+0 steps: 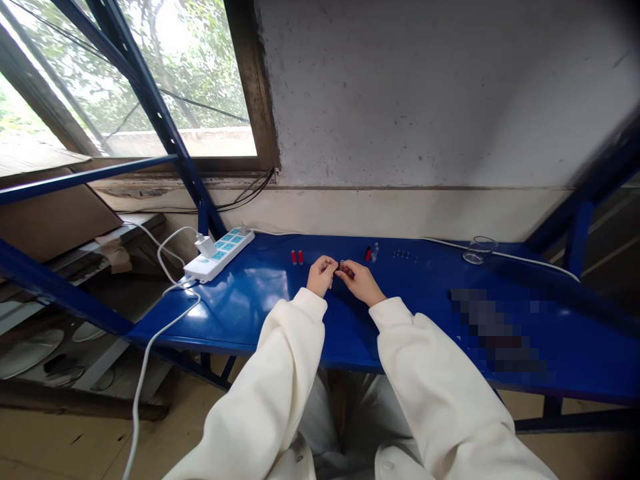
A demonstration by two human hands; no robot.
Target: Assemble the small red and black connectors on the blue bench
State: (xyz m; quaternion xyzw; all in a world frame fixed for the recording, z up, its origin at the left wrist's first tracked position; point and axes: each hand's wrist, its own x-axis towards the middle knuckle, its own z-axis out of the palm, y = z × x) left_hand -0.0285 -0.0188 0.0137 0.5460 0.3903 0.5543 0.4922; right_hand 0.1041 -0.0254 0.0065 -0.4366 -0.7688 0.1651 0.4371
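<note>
Both my hands rest together on a blue metal table, sleeves in white. My left hand is closed in a pinch, and my right hand is closed too. Between their fingertips sits a tiny dark part, too small to name. Two small red pieces stand just left of my left hand. A red piece and a small clear vial stand behind my right hand. A row of tiny dark bits lies further right.
A white power strip with a white plug and cable lies at the table's left rear. A clear glass dish sits at the right rear. A white cable runs along the wall. Blue frame bars and a window stand to the left.
</note>
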